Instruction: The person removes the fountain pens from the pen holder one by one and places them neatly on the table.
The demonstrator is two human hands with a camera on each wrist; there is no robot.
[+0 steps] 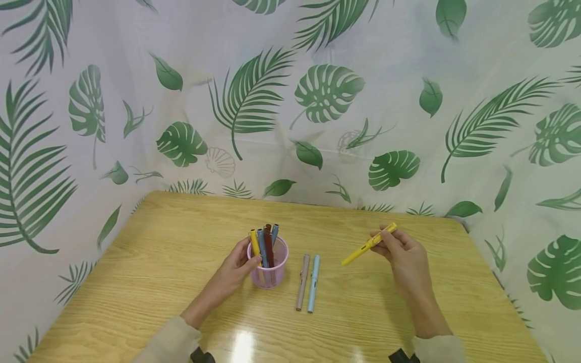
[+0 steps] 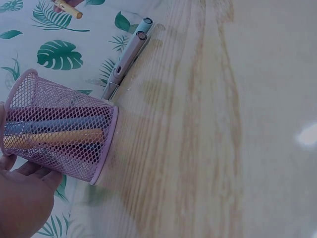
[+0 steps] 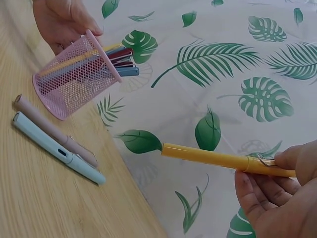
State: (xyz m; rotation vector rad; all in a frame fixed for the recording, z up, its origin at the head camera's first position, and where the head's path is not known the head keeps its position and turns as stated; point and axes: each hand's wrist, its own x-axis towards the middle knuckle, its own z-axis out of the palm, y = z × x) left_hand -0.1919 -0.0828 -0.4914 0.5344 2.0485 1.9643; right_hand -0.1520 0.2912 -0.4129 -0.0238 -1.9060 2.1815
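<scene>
A pink mesh pen cup (image 1: 279, 272) stands on the table, and my left hand (image 1: 231, 272) grips its left side with the thumb near the rim. Inside the cup lean a yellow pen (image 1: 255, 244), blue pens (image 3: 130, 72) and dark red pens (image 1: 269, 247). My right hand (image 1: 408, 259) pinches another yellow pen (image 3: 208, 156) by its clip end, above the table, with the other end pointing toward the cup. Between the hands, a grey-brown pen (image 1: 302, 282) and a light blue pen (image 1: 314, 284) lie side by side on the table, apart from both hands.
The wooden table (image 1: 159, 247) reaches back to a white cloth (image 1: 272, 166) printed with green leaves, which also hangs along both sides. Bright light reflects off the table's front (image 1: 243, 345).
</scene>
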